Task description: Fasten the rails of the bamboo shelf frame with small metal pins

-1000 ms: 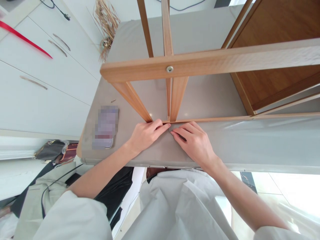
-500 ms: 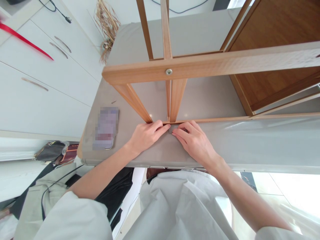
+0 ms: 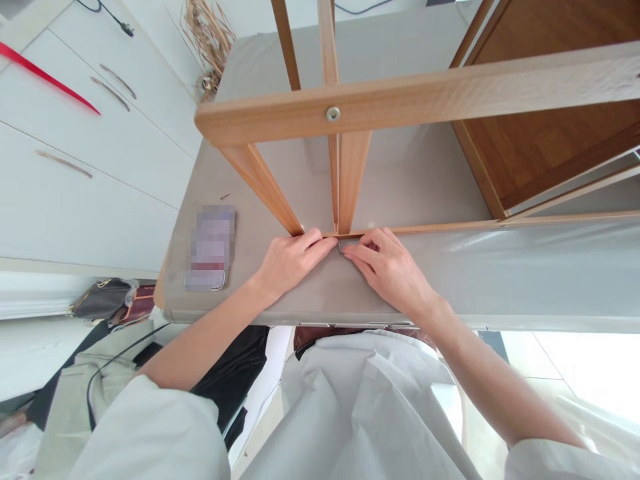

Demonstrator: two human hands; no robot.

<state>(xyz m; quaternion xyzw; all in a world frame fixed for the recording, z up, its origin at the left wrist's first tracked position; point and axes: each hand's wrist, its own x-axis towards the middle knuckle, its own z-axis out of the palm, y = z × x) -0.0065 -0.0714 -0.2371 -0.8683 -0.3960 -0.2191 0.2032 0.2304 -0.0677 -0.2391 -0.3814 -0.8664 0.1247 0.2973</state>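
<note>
A wooden frame (image 3: pixel 420 88) stands on the covered table, its near lower rail beside my hands. A hex-socket bolt (image 3: pixel 333 114) shows in its upper rail. My left hand (image 3: pixel 291 265) is closed on the lower rail at the foot of the uprights, with the index finger reaching to the short end of a thin bent Allen key (image 3: pixel 340 247). Pinched in the fingers of my right hand (image 3: pixel 391 270) is the key's other side, mostly hidden. Whatever the key's tip meets at the rail cannot be made out.
A phone (image 3: pixel 211 248) with a blurred screen lies on the table (image 3: pixel 430 293) at the left, a small screw (image 3: pixel 225 196) just beyond it. White drawers (image 3: pixel 90 213) stand further left. Dried stalks (image 3: pixel 207 40) rise behind the far left corner. A brown panel (image 3: pixel 560 100) sits within the frame.
The view has shifted slightly, so the frame's upper rail appears higher. The Allen key's visible bend sits at a different angle between my fingers. Both hands keep to the same spot.
</note>
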